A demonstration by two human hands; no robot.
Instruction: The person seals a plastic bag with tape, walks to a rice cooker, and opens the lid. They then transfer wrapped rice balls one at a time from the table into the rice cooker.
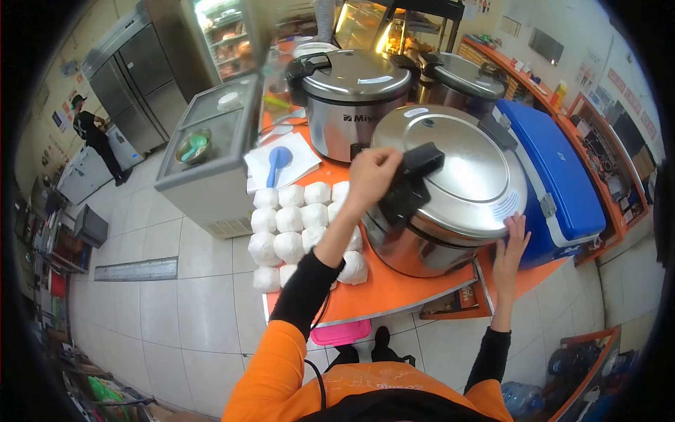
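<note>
A large steel rice cooker (450,169) with a shut lid stands at the front of the orange table. My left hand (373,174) is closed at the black handle (422,160) on its near left side. My right hand (512,247) rests with fingers spread against the lid's right rim. Left of the cooker, white paper-wrapped bundles (288,221) sit in rows, partly covered by my left forearm. Behind them a blue rice paddle (278,160) lies on white paper sheets (302,156).
Two more rice cookers (358,91) (467,77) stand behind. A blue cooler box (555,169) is close on the right. A chest freezer (211,190) holding a bowl (194,146) on top stands left. Another person (98,137) is at the far left.
</note>
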